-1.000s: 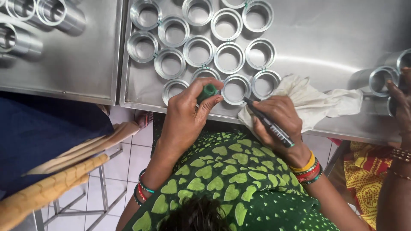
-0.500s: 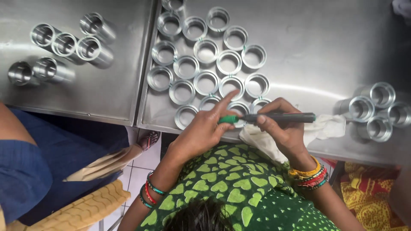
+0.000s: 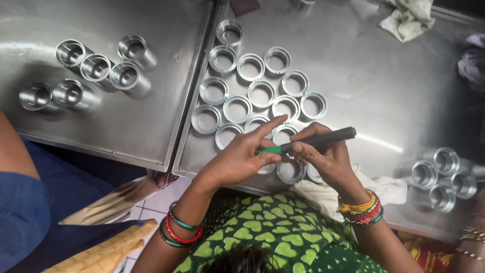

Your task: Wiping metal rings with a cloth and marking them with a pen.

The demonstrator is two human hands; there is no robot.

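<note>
I have the dark marker [image 3: 323, 139] lying almost level across my right hand [image 3: 328, 159], pinched between thumb and fingers near its front end, so the barrel points away past my knuckles. My left hand [image 3: 242, 156] is closed on the green cap [image 3: 270, 150] at the marker's tip, thumb under and fingers over, with the forefinger stretched out straight above it. Holding both ends like this keeps the pen steady between my two hands, just above the near edge of the desk [image 3: 374, 96].

Just beyond my fingertips the short metal rings [image 3: 262, 93] stand open-side up, packed touching one another in rows, which I judge keeps each rim easy to reach. Some rims carry a small green mark. My hands cover the nearest rings, so I cannot tell how many sit beneath them or whether those are marked. A pale cloth [image 3: 376, 189] lies under my right wrist, partly hidden by my arm.

Further to the right of my right hand are taller metal sleeves [image 3: 434, 177], some cut off at the picture's edge. Well to the left of my left hand, on the neighbouring steel surface, more metal cylinders [image 3: 96, 68] stand together.
</note>
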